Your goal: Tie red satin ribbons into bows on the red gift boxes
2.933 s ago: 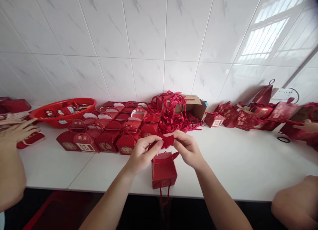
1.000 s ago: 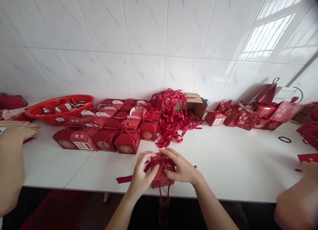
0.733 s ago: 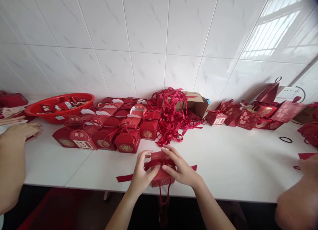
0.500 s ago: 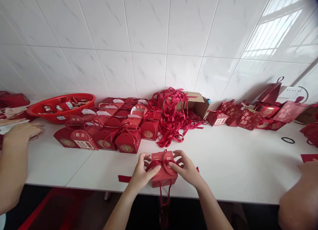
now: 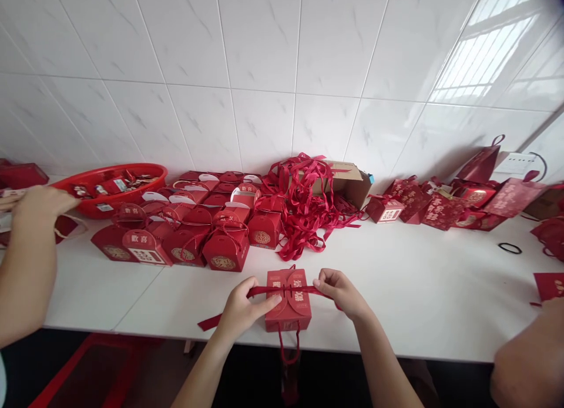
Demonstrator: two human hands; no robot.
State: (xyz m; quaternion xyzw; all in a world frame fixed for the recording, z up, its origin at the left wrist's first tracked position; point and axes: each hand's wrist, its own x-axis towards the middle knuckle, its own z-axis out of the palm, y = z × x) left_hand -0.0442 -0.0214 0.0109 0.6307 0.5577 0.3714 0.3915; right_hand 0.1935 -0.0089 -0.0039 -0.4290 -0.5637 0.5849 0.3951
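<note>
A red gift box (image 5: 288, 315) with pale lettering on its flaps stands near the table's front edge, its cord handle drooping over the front side. Across its top runs a red ribbon (image 5: 304, 289), stretched taut through the slots where the flaps meet. My left hand (image 5: 249, 302) grips the ribbon at the left of the box, its thumb resting on the lid; a loose tail hangs further left. To the right of the box, my right hand (image 5: 337, 287) pinches the other end between thumb and fingers.
Rows of red boxes (image 5: 224, 252) stand behind to the left, beside a red basin (image 5: 99, 207) of small packets. A heap of red ribbons (image 5: 304, 220) spills from a cardboard box (image 5: 352, 191). More boxes (image 5: 445, 211) and a black ring (image 5: 510, 248) lie right. Other people's arms (image 5: 26, 267) reach in from both sides.
My right hand has left the lid and drawn the ribbon out to the right. The ribbon now lies straight and tight; my left hand has shifted slightly left. The left co-worker's hand has moved up.
</note>
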